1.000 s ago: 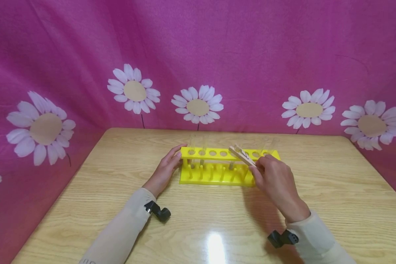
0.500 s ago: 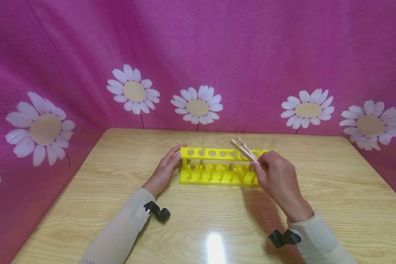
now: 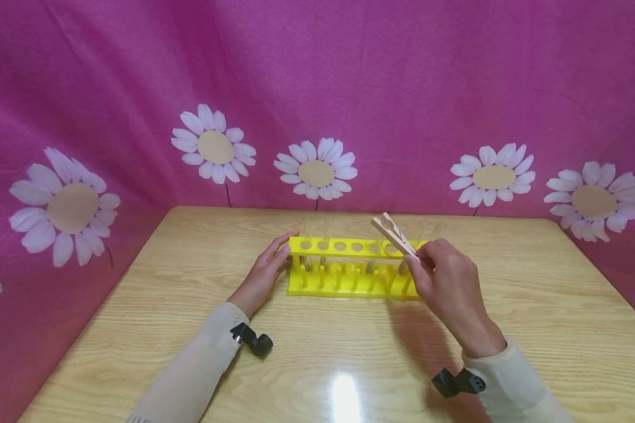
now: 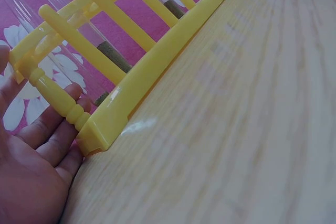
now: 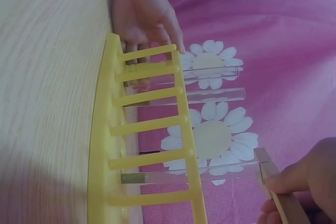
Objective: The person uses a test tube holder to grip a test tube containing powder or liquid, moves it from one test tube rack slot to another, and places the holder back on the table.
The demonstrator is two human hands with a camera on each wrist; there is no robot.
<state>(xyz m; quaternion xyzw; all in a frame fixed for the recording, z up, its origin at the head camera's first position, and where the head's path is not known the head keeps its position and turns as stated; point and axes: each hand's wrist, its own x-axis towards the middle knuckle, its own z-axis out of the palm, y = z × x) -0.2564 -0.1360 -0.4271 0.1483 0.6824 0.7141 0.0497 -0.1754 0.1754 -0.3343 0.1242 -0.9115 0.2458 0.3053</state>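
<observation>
A yellow test tube rack stands on the table with several clear test tubes upright in it. The tubes have dark olive matter at their bottoms. At the rack's left end my left hand grips the end post, fingers behind it and thumb at the top rail. My right hand pinches a wooden test tube holder between thumb and fingers over the right part of the rack. In the right wrist view, the holder's tip overlaps the mouth of one test tube. The right hand hides the rack's right end.
The wooden table extends around the rack on all sides. Behind it and to the left hangs a magenta cloth printed with white daisies. More tubes rise behind the right hand.
The right hand has shifted slightly right, and the holder's tip has swung up and a little right, clear of the rack's top rail. The left hand and rack stay in place.
</observation>
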